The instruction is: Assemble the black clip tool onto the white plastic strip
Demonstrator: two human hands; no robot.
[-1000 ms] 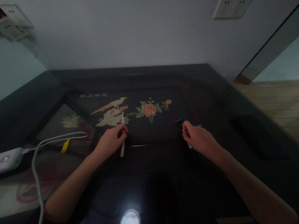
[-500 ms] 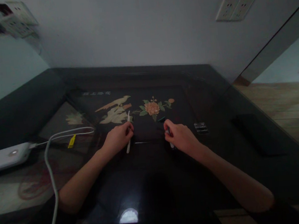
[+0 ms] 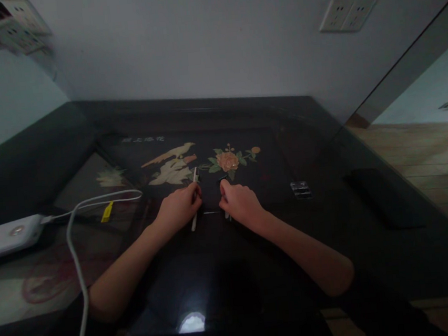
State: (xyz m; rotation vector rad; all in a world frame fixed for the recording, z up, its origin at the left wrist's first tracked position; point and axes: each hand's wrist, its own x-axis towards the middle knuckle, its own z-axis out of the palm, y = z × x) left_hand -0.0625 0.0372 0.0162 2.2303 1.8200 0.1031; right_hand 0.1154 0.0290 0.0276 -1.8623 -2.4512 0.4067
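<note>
- My left hand [image 3: 178, 208]: thumb and forefinger are clamped on a slim, straight, off-white stick [image 3: 195, 221]; its upper end points to 12 o'clock, its lower end to 6.
- My right hand [image 3: 242, 202]: the fingers are closed around a slim tool with a dark crosswise head and a pale handle [image 3: 227, 216]. The head projects at 11 o'clock; the grip hides the mid-section.
- The two held items stand near each other, a narrow gap between them. I cannot tell whether either touches the glossy black tabletop [image 3: 281, 268].
- Beyond my knuckles: a pink inlaid flower with green leaves [image 3: 227, 161] at 1 o'clock; a pale inlaid bird [image 3: 175, 152] at 11.
- At 3 o'clock: a small, shiny dark-and-silver packet [image 3: 300, 189], then a flat black rectangular object [image 3: 387, 200] farther out.
- At 9 o'clock: a yellow tag [image 3: 107, 212] near a looped white cable [image 3: 72, 240]; farther out, the white rounded device [image 3: 9, 237] it plugs into.
- At 2 o'clock: a white double wall socket [image 3: 347, 14].
</note>
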